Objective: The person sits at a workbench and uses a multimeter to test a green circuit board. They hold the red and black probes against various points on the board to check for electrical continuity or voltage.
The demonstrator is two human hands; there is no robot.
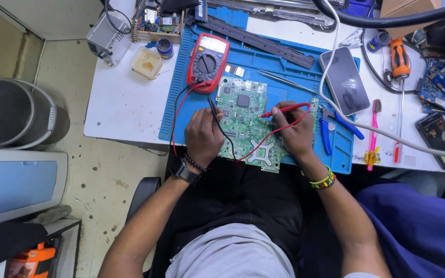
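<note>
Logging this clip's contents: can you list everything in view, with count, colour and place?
circuit board: 1, green, on mat
multimeter: 1, red, mat's far edge
black probe: 1, in left hand
red probe: 1, in right hand
mat: 1, blue, on white table
pliers: 1, blue-handled, right of board
phones: 2, dark, right side
screwdriver: 1, orange
toothbrush: 1, pink
left hand: on board
right hand: on board

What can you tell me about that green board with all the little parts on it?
The green rectangular circuit board lies flat on the blue work mat, near its front edge. It carries small chips, a dark square chip and a silver X-shaped bracket. The left hand holds a black probe on it, the right hand a red probe.
</note>
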